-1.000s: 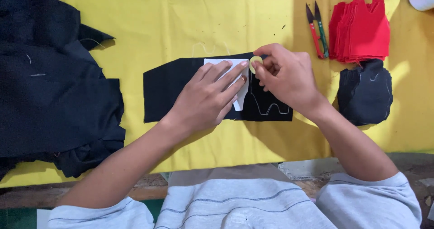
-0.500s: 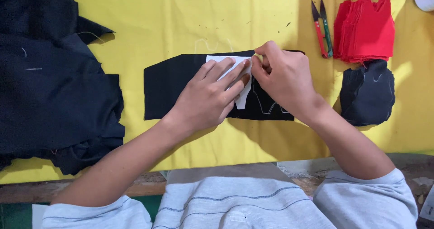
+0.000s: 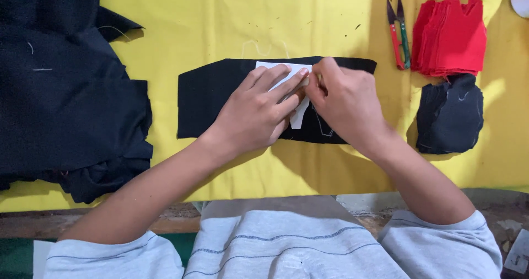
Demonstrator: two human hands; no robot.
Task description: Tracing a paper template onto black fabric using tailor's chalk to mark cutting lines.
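Since the earlier frame our right hand (image 3: 344, 105) has slid left along the top edge of the white paper template (image 3: 297, 94), so its fingertips now sit just beside those of our left hand (image 3: 256, 113); the small pale marker it showed a second ago is hidden behind the fingers. Our left hand stays spread flat, palm down, pinning the template onto the black fabric strip (image 3: 212, 100), which lies across the middle of the yellow table cover (image 3: 220, 20). Our right hand is pinched narrow, fingers bunched; we take it to be holding a bit of chalk, though we cannot tell for sure.

We judge the step in hand to be tracing the template's outline onto the strip; pale wavy lines already show on the cloth near the right wrist. The next move, as we read it, calls for steady pressure from the left hand while the right follows the paper's edge.

Far right lie thread snips (image 3: 398, 33) beside a stack of red cut pieces (image 3: 452, 36), a black pile (image 3: 449, 116) nearer, and loose black cloth (image 3: 60, 91) at left.
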